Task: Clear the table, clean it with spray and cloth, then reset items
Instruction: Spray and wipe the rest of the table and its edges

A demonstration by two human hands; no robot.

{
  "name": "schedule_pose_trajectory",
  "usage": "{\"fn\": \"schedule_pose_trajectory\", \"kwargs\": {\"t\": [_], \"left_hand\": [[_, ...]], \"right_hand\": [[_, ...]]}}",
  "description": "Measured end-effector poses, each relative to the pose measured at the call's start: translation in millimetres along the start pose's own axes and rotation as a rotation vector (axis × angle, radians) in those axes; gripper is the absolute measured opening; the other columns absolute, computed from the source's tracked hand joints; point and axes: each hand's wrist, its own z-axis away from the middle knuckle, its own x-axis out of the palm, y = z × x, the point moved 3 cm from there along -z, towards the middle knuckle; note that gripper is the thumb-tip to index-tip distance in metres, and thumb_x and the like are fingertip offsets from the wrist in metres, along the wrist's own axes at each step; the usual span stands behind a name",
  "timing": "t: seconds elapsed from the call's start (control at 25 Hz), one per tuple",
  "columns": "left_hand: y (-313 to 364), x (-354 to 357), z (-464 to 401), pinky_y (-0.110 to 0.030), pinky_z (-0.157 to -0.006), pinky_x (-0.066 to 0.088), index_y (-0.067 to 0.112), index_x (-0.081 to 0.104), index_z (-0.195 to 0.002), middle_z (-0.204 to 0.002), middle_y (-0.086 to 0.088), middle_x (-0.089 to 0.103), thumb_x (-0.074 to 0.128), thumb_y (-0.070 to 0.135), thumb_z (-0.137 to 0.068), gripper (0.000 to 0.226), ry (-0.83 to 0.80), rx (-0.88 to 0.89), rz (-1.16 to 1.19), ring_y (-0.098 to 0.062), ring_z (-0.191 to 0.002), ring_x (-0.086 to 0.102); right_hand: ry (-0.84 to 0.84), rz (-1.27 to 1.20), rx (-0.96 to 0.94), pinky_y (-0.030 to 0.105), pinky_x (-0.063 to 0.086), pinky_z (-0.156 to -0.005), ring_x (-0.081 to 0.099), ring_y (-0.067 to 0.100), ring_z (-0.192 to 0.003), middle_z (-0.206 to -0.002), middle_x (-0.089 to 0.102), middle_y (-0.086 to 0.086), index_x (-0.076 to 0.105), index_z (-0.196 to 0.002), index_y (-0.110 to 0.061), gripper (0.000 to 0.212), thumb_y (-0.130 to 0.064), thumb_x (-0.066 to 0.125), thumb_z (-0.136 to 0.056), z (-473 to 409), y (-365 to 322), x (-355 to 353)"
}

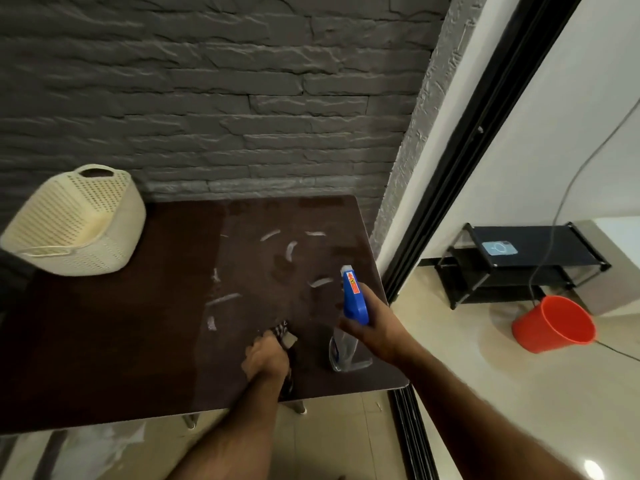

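Note:
A dark brown table (114, 341) stands against a grey stone wall, with pale wet streaks (225, 298) across its right half. My right hand (372, 322) grips a spray bottle (353, 296) with a blue trigger head and a clear body, held just above the table's right front corner, nozzle pointing away from me. My left hand (266, 355) is closed on a checked cloth (282, 332), pressing it onto the tabletop to the left of the bottle. Part of the cloth hangs under my wrist toward the front edge.
A cream perforated basket (79, 223) sits tilted on the table's far left. To the right, beyond a black sliding-door frame (460, 161), are an orange bucket (554, 323) and a low black rack (519, 261) on a tiled floor.

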Motion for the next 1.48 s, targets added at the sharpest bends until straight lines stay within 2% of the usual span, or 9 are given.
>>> {"fn": "schedule_pose_trajectory", "kwargs": {"t": [0.2, 0.36, 0.48, 0.56, 0.64, 0.84, 1.08, 1.36, 1.48], "left_hand": [[-16, -41, -18, -0.034, -0.085, 0.048, 0.014, 0.056, -0.111, -0.11, -0.009, 0.065, 0.062, 0.038, -0.088, 0.033, -0.022, -0.074, 0.457, -0.031, -0.105, 0.06], [-30, -82, -46, -0.041, -0.088, 0.052, 0.021, 0.061, -0.103, -0.095, 0.001, 0.07, 0.073, 0.035, -0.079, 0.03, 0.042, -0.095, 0.792, -0.022, -0.093, 0.066], [-36, -111, -76, -0.042, -0.085, 0.055, 0.022, 0.062, -0.095, -0.091, 0.0, 0.07, 0.081, 0.027, -0.071, 0.03, 0.09, -0.143, 0.951, -0.022, -0.088, 0.067], [-40, -129, -104, -0.04, -0.08, 0.056, 0.017, 0.062, -0.098, -0.092, -0.005, 0.07, 0.082, 0.024, -0.07, 0.035, 0.09, -0.192, 1.043, -0.023, -0.086, 0.068], [-45, -147, -134, -0.034, -0.074, 0.053, 0.013, 0.062, -0.102, -0.093, -0.007, 0.069, 0.081, 0.024, -0.072, 0.037, 0.09, -0.228, 1.065, -0.023, -0.085, 0.066], [-54, -180, -219, -0.034, -0.076, 0.052, 0.011, 0.066, -0.101, -0.092, -0.008, 0.07, 0.079, 0.028, -0.074, 0.035, 0.092, -0.262, 1.043, -0.027, -0.087, 0.066], [-47, -202, -303, -0.035, -0.081, 0.052, 0.015, 0.061, -0.101, -0.094, -0.004, 0.067, 0.078, 0.026, -0.076, 0.031, 0.106, -0.201, 1.013, -0.024, -0.088, 0.064], [-55, -191, -370, -0.028, -0.064, 0.049, 0.016, 0.063, -0.101, -0.09, 0.001, 0.068, 0.077, 0.026, -0.077, 0.029, 0.162, -0.161, 0.995, -0.017, -0.082, 0.066], [-54, -186, -388, -0.035, -0.076, 0.054, 0.018, 0.063, -0.102, -0.092, 0.001, 0.068, 0.078, 0.031, -0.075, 0.033, 0.182, -0.152, 0.966, -0.018, -0.086, 0.066]], "right_hand": [[0.038, -0.03, -0.083, 0.028, 0.054, -0.079, 0.063, 0.01, -0.086, -0.099, 0.06, -0.008, 0.038, -0.136, -0.029, 0.056, -0.025, 0.067, -0.088, -19, -7, 15], [0.067, -0.084, -0.075, 0.035, 0.058, -0.077, 0.065, 0.019, -0.084, -0.096, 0.065, -0.002, 0.041, -0.127, -0.039, 0.052, -0.043, 0.068, -0.083, -49, -16, 37], [0.082, -0.106, -0.055, 0.04, 0.057, -0.074, 0.066, 0.023, -0.08, -0.09, 0.067, 0.002, 0.048, -0.119, -0.041, 0.041, -0.035, 0.068, -0.084, -76, -23, 50], [0.11, -0.107, -0.046, 0.037, 0.055, -0.069, 0.064, 0.014, -0.072, -0.083, 0.066, -0.001, 0.055, -0.106, -0.037, 0.031, -0.022, 0.067, -0.082, -103, -33, 56], [0.115, -0.121, -0.019, 0.033, 0.052, -0.069, 0.061, 0.006, -0.07, -0.079, 0.065, -0.003, 0.058, -0.095, -0.031, 0.022, -0.017, 0.065, -0.08, -134, -49, 63], [0.082, -0.208, 0.077, 0.04, 0.051, -0.065, 0.058, 0.017, -0.062, -0.071, 0.062, 0.0, 0.059, -0.089, -0.023, 0.016, -0.021, 0.066, -0.076, -231, -97, 87], [0.024, -0.338, 0.2, 0.044, 0.048, -0.059, 0.053, 0.024, -0.053, -0.065, 0.057, 0.009, 0.056, -0.097, -0.012, 0.025, -0.019, 0.067, -0.076, -331, -111, 117], [-0.024, -0.334, 0.197, 0.035, 0.047, -0.051, 0.05, 0.016, -0.044, -0.057, 0.054, 0.004, 0.054, -0.096, -0.008, 0.014, -0.011, 0.063, -0.085, -391, -96, 111], [-0.019, -0.294, 0.208, 0.037, 0.047, -0.054, 0.049, 0.019, -0.046, -0.058, 0.053, 0.007, 0.054, -0.092, -0.008, 0.011, -0.011, 0.062, -0.085, -393, -85, 101]]}}
